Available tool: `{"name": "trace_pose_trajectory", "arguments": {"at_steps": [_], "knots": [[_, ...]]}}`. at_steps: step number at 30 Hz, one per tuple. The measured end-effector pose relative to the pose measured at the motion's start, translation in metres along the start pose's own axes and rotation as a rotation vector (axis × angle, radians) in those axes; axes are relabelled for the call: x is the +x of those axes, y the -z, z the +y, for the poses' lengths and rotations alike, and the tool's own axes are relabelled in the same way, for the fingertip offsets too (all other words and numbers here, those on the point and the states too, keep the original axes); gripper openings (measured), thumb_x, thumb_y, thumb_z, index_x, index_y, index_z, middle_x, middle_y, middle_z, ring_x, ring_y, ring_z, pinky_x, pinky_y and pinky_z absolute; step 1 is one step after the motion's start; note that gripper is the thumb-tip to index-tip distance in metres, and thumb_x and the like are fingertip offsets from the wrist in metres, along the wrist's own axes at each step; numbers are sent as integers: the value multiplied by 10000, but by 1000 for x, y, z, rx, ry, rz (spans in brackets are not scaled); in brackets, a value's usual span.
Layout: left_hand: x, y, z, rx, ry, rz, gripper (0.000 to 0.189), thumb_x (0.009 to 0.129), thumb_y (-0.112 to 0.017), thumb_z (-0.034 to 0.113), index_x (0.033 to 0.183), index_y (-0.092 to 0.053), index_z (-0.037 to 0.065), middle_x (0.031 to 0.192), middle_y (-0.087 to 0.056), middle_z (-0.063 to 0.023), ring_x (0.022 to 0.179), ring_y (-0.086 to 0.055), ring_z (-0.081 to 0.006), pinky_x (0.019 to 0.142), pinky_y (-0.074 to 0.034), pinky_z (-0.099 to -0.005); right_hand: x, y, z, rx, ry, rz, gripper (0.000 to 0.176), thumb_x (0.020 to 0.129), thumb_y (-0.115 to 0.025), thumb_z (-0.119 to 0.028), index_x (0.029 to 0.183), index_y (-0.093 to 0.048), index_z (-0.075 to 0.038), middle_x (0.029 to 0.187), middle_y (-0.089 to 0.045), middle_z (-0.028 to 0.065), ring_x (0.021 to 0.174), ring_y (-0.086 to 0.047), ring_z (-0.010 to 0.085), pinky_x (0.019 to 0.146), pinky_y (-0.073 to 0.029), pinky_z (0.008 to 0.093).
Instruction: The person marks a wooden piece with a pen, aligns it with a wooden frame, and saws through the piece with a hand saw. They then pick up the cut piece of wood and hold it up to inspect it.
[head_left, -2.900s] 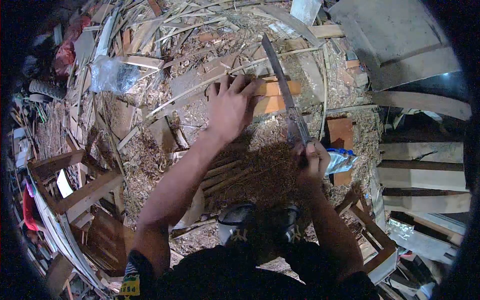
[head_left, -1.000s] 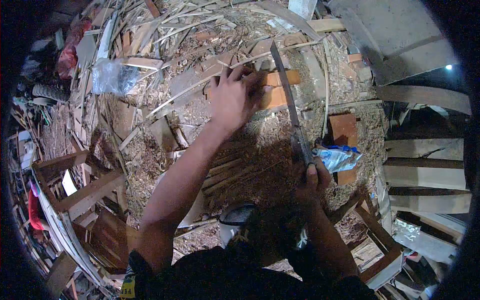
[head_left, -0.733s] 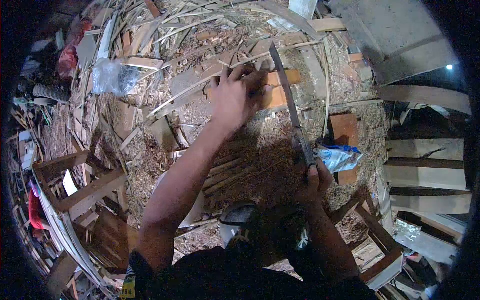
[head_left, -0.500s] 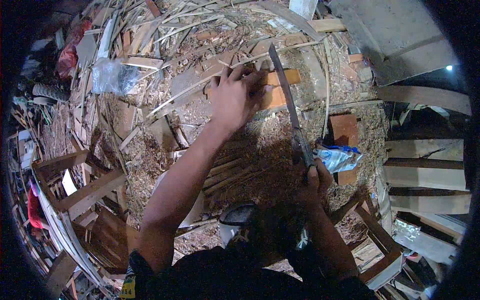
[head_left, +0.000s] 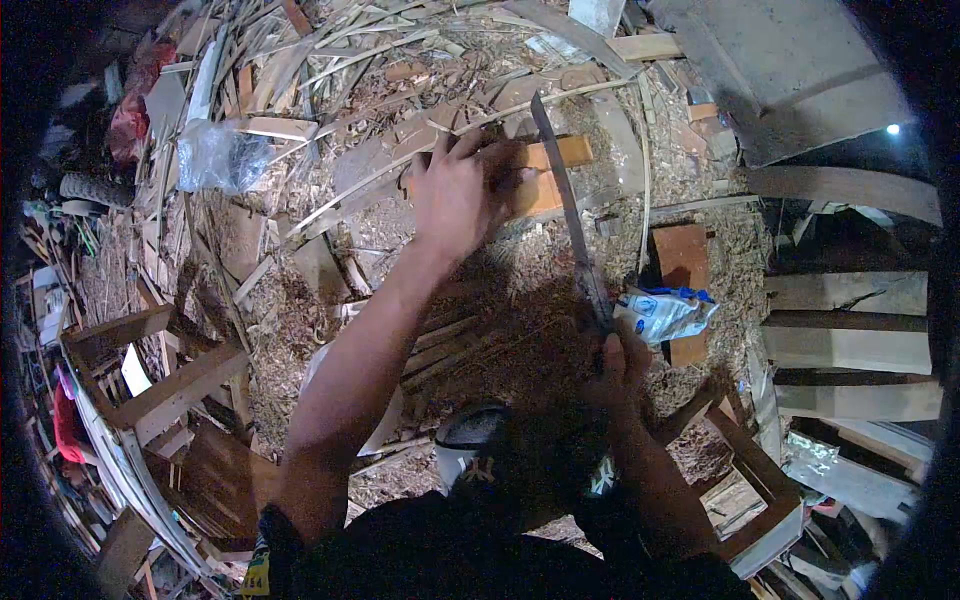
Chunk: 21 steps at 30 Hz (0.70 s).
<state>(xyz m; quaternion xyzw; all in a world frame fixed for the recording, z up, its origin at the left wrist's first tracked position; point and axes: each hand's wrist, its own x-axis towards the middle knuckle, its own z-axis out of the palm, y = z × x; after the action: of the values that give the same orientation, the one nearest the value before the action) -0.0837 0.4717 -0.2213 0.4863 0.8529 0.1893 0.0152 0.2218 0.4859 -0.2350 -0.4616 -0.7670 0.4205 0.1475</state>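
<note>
My left hand (head_left: 455, 195) reaches forward, its fingers curled down over orange-brown wood pieces (head_left: 540, 193) on the littered ground. A second orange wood strip (head_left: 570, 151) sticks out to the right, just beyond its fingertips. In my right hand (head_left: 622, 362), closed around the handle end, is a long, narrow, dark machete (head_left: 568, 200). Its blade points away from me and overlaps the orange wood in this view. The left fingertips are partly in shadow, and the machete's handle is mostly hidden by my right hand.
Wood chips cover the ground (head_left: 530, 265). A blue-white plastic packet (head_left: 665, 315) lies on a brown board (head_left: 682, 255) at right. Clear plastic (head_left: 222, 155) and thin strips lie far left. Wooden frames (head_left: 180, 385) stand at both sides; my shoe (head_left: 470, 450) is below.
The whole view has shifted slightly. The machete and my right hand have come a little toward me and left. My left hand stays on the orange wood.
</note>
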Motion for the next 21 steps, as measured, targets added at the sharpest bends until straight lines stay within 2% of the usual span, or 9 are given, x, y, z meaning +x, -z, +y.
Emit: {"name": "trace_pose_trajectory", "arguments": {"at_steps": [2,6,8,12,14,17,18,20,21], "knots": [[1,1,0,-15,-3,-15,355,831,-693,393,1152,-691,243,1234,-620,-16,1171,-540,-319,895,-427,-525,-7,-12,15,-44,355,186,371,997,-502,-262,1237,-508,21,1109,-569,198,970,-557,286,866,-451,451],[2,4,1,-59,2,-44,363,835,-690,404,1153,-687,229,1240,-618,-12,1174,-536,-322,869,-430,-526,-19,-20,53,292,99,205,362,1001,-494,-259,1214,-516,33,1106,-567,193,959,-561,284,848,-457,443],[2,-2,-5,-58,-33,-5,364,840,-684,408,1154,-686,224,1231,-619,-16,1172,-536,-323,873,-429,-530,-2,-10,24,-59,385,114,352,996,-504,-232,1239,-495,23,1111,-563,198,946,-563,295,828,-459,440],[1,0,-4,-57,-87,42,372,850,-670,421,1155,-685,207,1211,-622,-31,1164,-536,-333,879,-423,-549,-2,-21,39,-5,261,263,354,980,-528,-200,1244,-483,32,1105,-566,214,931,-566,311,792,-454,442],[-1,-2,-4,-14,-77,35,377,853,-668,426,1161,-682,210,1213,-621,-35,1168,-535,-339,890,-419,-561,2,-7,24,-390,500,170,365,970,-543,-189,1252,-466,30,1091,-564,203,907,-560,315,774,-451,426],[0,-3,-1,-18,-49,30,375,858,-664,430,1165,-680,216,1217,-619,-40,1182,-531,-347,903,-413,-578,-2,-17,21,-345,638,325,341,959,-560,-159,1241,-479,15,1093,-561,193,910,-554,321,792,-450,432],[-1,-3,-1,-55,-32,23,369,861,-663,429,1163,-681,219,1220,-619,-41,1191,-528,-350,905,-411,-582,-3,-14,20,-348,638,325,341,959,-560,-159,1241,-479,15,1093,-561,193,910,-554,321,792,-450,432],[1,-3,-4,-80,-33,3,358,862,-661,431,1151,-687,221,1220,-620,-39,1198,-526,-350,902,-413,-578,-2,-9,18,-75,326,66,357,944,-578,-112,1270,-466,-15,1106,-564,199,939,-551,341,814,-453,443],[2,-4,-4,-105,-37,-21,347,864,-660,432,1140,-693,224,1219,-621,-37,1205,-523,-350,900,-414,-575,3,-12,23,-76,325,65,357,944,-578,-112,1270,-466,-15,1106,-564,199,939,-551,341,814,-453,443]]}}
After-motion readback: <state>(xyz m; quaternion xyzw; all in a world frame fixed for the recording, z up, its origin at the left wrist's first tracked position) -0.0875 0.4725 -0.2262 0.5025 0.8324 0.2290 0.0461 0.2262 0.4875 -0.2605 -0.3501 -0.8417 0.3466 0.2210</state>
